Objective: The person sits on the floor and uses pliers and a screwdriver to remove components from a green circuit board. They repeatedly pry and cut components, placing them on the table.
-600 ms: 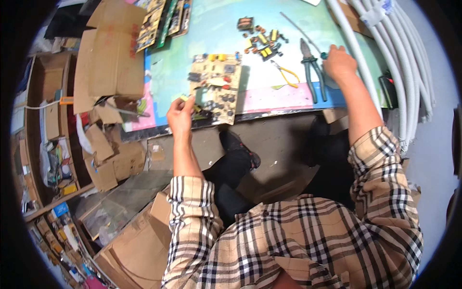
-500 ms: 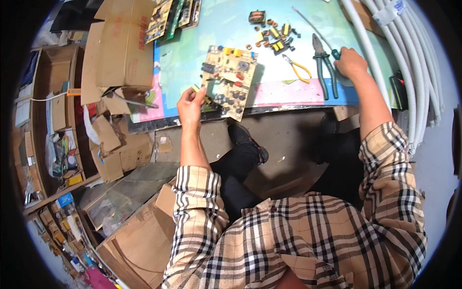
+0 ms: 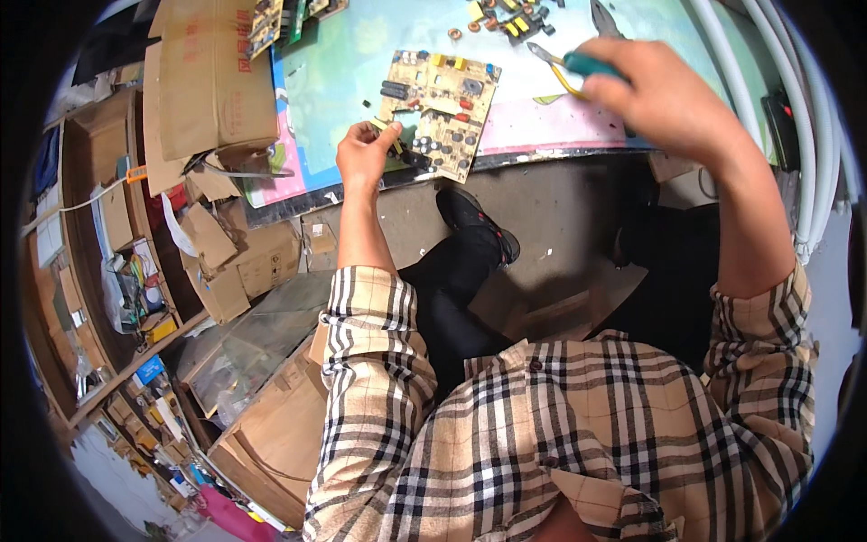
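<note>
My left hand [image 3: 365, 154] is closed on the left edge of a tan circuit board [image 3: 452, 131], which lies tilted at the table's near edge. Black capacitors, yellow parts and red parts stand up from the board. In my right hand [image 3: 655, 95] is a screwdriver [image 3: 591, 65], gripped by its green handle to the right of the board; I cannot make out its shaft. Just beyond and partly behind that hand lie yellow-handled cutters [image 3: 553, 65]. The large pliers [image 3: 603, 18] are mostly hidden by the hand and the frame's edge.
Loose coils and small parts [image 3: 510, 20] lie at the back of the table [image 3: 352, 63]. A cardboard box [image 3: 212, 90] stands at the left, with more circuit boards [image 3: 291, 20] beside it. White corrugated tubes [image 3: 804, 117] hang at the right. Wooden shelves [image 3: 90, 190] hold assorted parts.
My right hand has lifted the screwdriver off the table and swung it left toward the board. My left hand keeps its hold on the board. The view has shifted, so the table sits higher.
</note>
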The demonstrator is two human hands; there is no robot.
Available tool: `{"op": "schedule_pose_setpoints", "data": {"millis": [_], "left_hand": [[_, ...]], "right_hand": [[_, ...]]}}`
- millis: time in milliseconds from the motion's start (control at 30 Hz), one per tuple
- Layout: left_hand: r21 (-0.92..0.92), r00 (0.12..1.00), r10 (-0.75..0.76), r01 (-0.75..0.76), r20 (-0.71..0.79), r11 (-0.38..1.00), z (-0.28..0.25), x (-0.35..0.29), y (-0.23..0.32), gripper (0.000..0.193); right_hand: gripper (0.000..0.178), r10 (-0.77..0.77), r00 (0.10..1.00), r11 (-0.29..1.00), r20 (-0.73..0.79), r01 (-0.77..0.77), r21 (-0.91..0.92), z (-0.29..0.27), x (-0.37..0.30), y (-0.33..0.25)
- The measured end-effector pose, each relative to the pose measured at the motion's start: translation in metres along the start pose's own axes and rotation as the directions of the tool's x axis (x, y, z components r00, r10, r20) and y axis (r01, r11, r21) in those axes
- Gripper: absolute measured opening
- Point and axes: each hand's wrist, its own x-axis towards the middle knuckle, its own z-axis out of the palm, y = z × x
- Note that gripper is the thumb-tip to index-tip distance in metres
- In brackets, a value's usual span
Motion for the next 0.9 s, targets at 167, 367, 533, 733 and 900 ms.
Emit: {"op": "schedule_pose_setpoints", "data": {"millis": [167, 367, 533, 733, 900], "left_hand": [[0.050, 0.999, 0.011, -0.013, 0.046, 0.999, -0.001, -0.005, 0.010, 0.056], [0.070, 0.994, 0.085, -0.090, 0.066, 0.994, -0.007, 0.004, -0.002, 0.053], [0.202, 0.990, 0.114, -0.128, 0.077, 0.971, -0.006, 0.000, 0.006, 0.050], [0.406, 0.991, 0.120, -0.134, 0.061, 0.904, -0.004, -0.009, 0.026, 0.052], [0.570, 0.984, 0.080, -0.156, 0.157, 0.807, -0.001, -0.005, 0.044, 0.064]], "right_hand": [[0.017, -0.124, 0.975, 0.989, 0.186, 0.136, -0.054, 0.029, -0.019, -0.025], [0.017, -0.250, 0.968, 0.961, 0.016, 0.250, -0.115, 0.066, -0.029, -0.028], [0.033, -0.265, 0.963, 0.950, 0.038, 0.268, -0.160, 0.070, -0.033, -0.033], [0.029, -0.329, 0.944, 0.937, -0.027, 0.323, -0.136, 0.083, -0.027, -0.033], [0.033, -0.304, 0.952, 0.939, -0.019, 0.297, -0.175, 0.079, -0.027, -0.037]]}}
